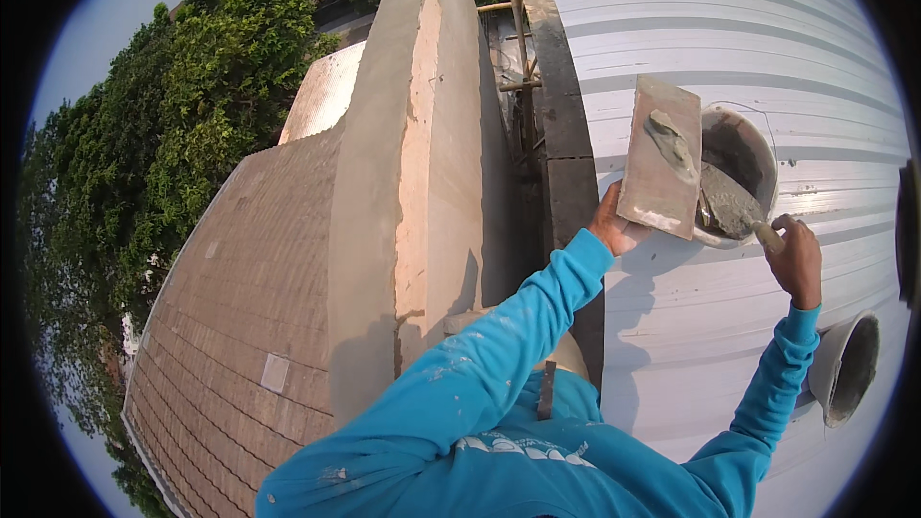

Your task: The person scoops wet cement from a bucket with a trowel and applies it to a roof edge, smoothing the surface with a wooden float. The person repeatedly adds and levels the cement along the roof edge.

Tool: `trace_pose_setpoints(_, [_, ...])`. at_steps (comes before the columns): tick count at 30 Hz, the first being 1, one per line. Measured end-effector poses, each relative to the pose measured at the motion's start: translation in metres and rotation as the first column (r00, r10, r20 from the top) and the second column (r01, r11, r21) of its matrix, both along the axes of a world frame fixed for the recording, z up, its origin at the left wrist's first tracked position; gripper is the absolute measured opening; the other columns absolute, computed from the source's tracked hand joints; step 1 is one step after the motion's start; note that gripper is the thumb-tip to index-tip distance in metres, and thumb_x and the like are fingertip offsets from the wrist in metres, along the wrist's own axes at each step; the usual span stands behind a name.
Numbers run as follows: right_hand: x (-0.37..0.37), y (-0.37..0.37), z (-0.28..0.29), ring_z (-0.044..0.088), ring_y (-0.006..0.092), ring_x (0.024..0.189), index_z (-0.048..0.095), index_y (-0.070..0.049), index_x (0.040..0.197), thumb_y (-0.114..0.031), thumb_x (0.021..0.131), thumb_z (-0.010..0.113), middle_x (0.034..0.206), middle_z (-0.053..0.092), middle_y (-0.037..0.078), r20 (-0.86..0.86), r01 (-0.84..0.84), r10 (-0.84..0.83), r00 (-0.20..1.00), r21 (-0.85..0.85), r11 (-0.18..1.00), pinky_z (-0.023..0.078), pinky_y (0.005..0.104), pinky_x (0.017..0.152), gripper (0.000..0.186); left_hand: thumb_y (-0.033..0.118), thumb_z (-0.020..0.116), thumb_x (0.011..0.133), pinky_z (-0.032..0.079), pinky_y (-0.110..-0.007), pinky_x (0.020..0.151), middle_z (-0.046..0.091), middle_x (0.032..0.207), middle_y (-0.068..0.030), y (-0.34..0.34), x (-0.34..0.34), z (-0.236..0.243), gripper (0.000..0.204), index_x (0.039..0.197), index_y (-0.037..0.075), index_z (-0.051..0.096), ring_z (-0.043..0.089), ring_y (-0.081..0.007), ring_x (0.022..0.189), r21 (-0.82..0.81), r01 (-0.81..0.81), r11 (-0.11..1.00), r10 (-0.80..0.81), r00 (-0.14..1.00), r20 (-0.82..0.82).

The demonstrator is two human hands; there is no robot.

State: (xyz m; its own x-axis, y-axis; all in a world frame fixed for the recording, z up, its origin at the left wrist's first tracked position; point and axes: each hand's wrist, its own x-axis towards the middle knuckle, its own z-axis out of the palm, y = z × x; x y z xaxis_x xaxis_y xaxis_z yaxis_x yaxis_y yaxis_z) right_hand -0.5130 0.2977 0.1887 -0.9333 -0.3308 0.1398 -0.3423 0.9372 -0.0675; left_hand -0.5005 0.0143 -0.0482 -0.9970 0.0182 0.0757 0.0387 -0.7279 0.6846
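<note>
My left hand (617,222) grips the lower edge of a flat rectangular mortar board (654,187), held tilted in front of me. A lump of wet grey mortar (674,146) sticks to its face. Just right of the board is a round bucket (767,155), its inside smeared with mortar and partly hidden by the board. My right hand (796,263) is closed around the handle of a trowel (766,233) at the bucket's near rim. Grey mortar covers the blade area, so the blade's outline is hard to tell from the bucket's contents.
A second mortar-stained bucket (846,369) lies tipped near my right forearm. White corrugated metal roofing (662,326) spreads beneath the buckets. To the left rises a partly plastered wall (369,221), with a gap and bamboo poles (523,48) beyond. A tiled roof (240,297) slopes farther left.
</note>
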Motion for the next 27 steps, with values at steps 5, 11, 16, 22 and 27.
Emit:
trace_pose_setpoints(5, [-0.054,-0.017,-0.005,0.066,0.0355,0.074,0.062,-0.004,0.086,-0.03,0.078,0.08,0.076,0.066,0.018,0.342,0.087,-0.077,0.937,-0.013,0.996,0.05,0.045,0.065,0.033,0.041,0.049,0.096,0.041,-0.047,0.109,0.06,0.131,-0.0073,-0.048,0.062,0.048,0.046,0.129,0.011,0.059,0.055,-0.0281,0.123,0.262,0.226,0.938,-0.199,0.972,-0.128])
trace_pose_setpoints(11, [-0.084,0.016,-0.029,0.068,0.0336,0.082,0.06,-0.007,0.107,-0.034,0.071,0.083,0.089,0.068,0.016,0.224,-0.042,0.01,0.975,0.139,0.989,0.053,0.0439,0.071,0.05,0.035,0.048,0.098,0.042,-0.047,0.108,0.06,0.133,-0.0074,-0.097,0.139,0.059,0.043,0.132,0.009,0.056,0.056,-0.0275,0.123,0.641,0.183,0.745,-0.214,0.976,-0.031])
trace_pose_setpoints(16, [-0.078,-0.004,-0.024,0.064,0.0373,0.097,0.058,-0.007,0.12,-0.024,0.064,0.081,0.103,0.064,0.018,0.112,-0.079,0.058,0.992,0.194,0.978,0.052,0.0469,0.084,0.062,0.038,0.05,0.096,0.039,-0.047,0.11,0.061,0.132,-0.0087,-0.121,0.182,0.071,0.047,0.131,0.009,0.058,0.055,-0.0288,0.124,0.618,-0.025,0.786,-0.066,0.99,0.123])
trace_pose_setpoints(22, [-0.075,-0.014,-0.017,0.063,0.0385,0.098,0.057,-0.007,0.119,-0.023,0.066,0.079,0.104,0.063,0.02,0.076,-0.078,0.062,0.995,0.227,0.971,0.052,0.0478,0.084,0.06,0.039,0.055,0.092,0.041,-0.047,0.109,0.06,0.134,-0.0102,-0.133,0.209,0.048,0.05,0.131,0.009,0.058,0.055,-0.0299,0.124,0.235,-0.256,0.938,0.224,0.963,0.153])
trace_pose_setpoints(27, [-0.089,-0.012,-0.015,0.064,0.037,0.091,0.06,-0.008,0.112,-0.023,0.081,0.074,0.098,0.064,0.016,-0.158,-0.043,0.047,0.986,0.027,0.999,0.052,0.0457,0.077,0.037,0.023,0.057,0.094,0.046,-0.047,0.105,0.057,0.137,-0.0114,-0.132,0.213,0.063,0.045,0.135,0.006,0.053,0.056,-0.0307,0.122,-0.103,-0.329,0.939,0.334,0.942,0.029])
